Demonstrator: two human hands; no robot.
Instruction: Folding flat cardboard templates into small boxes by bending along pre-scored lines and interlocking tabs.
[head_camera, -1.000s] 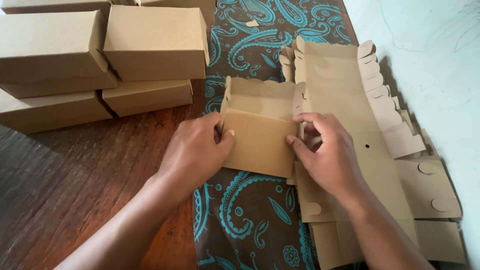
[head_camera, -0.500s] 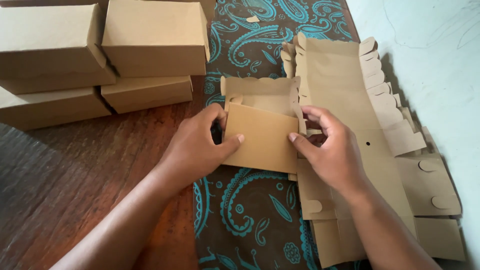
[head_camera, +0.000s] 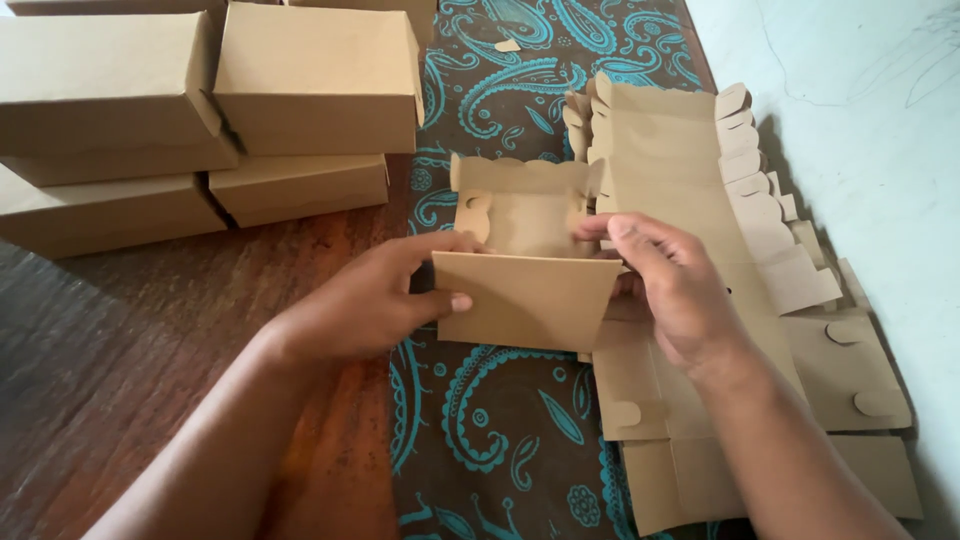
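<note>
The left hand (head_camera: 375, 300) and the right hand (head_camera: 670, 285) are gripping a half-folded brown cardboard box blank (head_camera: 525, 270) at the centre of the view; fingers of both are clamped on its raised front flap, left at nine o'clock, right at three; the blank is sitting over a teal paisley cloth (head_camera: 500, 430) on the wooden worktop (head_camera: 150, 340); a stack of flat blanks (head_camera: 700, 160) is lying at three o'clock; finished boxes (head_camera: 200, 110) are standing at ten o'clock.

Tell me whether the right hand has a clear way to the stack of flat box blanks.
Probably yes. The right hand grips the half-folded box directly over the stack of flat blanks, with nothing between them; it would only need to let go.
</note>
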